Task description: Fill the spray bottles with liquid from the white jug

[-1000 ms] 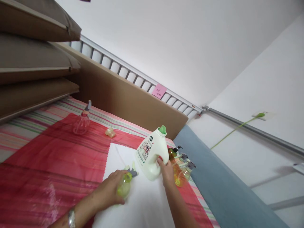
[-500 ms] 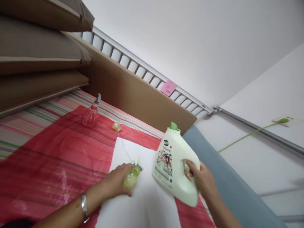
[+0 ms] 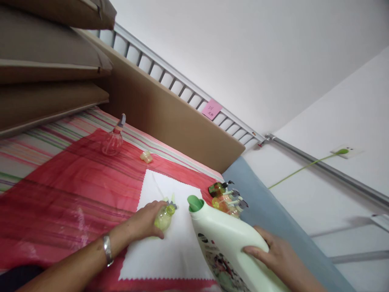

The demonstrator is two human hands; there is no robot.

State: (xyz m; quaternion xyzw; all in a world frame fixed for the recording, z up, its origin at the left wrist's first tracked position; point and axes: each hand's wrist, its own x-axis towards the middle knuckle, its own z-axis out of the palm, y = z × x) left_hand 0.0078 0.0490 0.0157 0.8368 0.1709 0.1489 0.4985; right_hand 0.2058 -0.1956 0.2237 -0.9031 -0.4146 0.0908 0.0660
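Note:
My left hand (image 3: 151, 221) is closed around a small yellow translucent bottle (image 3: 164, 218), its mouth uncapped and tilted to the right. Just behind it on the white cloth (image 3: 170, 259) lies a grey pump top (image 3: 172, 205), partly hidden. My right hand (image 3: 267, 253) grips the handle of a large pale-green detergent jug (image 3: 227, 231). The jug leans left, its open mouth with a green spout (image 3: 195, 203) pointing toward the small bottle, a gap between them. No liquid is seen coming out.
A pink pump bottle (image 3: 112, 142) and a yellowish cap (image 3: 146, 157) stand on the red sheet (image 3: 75, 182). Several small pump bottles, one dark green (image 3: 216, 189), lie right behind the jug. Stacked brown cushions (image 3: 54, 61) and a brown board (image 3: 170, 117) border the back.
The jug has tipped from nearly upright to leaning left, its mouth coming down near the small bottle. Several pump bottles behind it have come into view. My left hand stays nearly in place.

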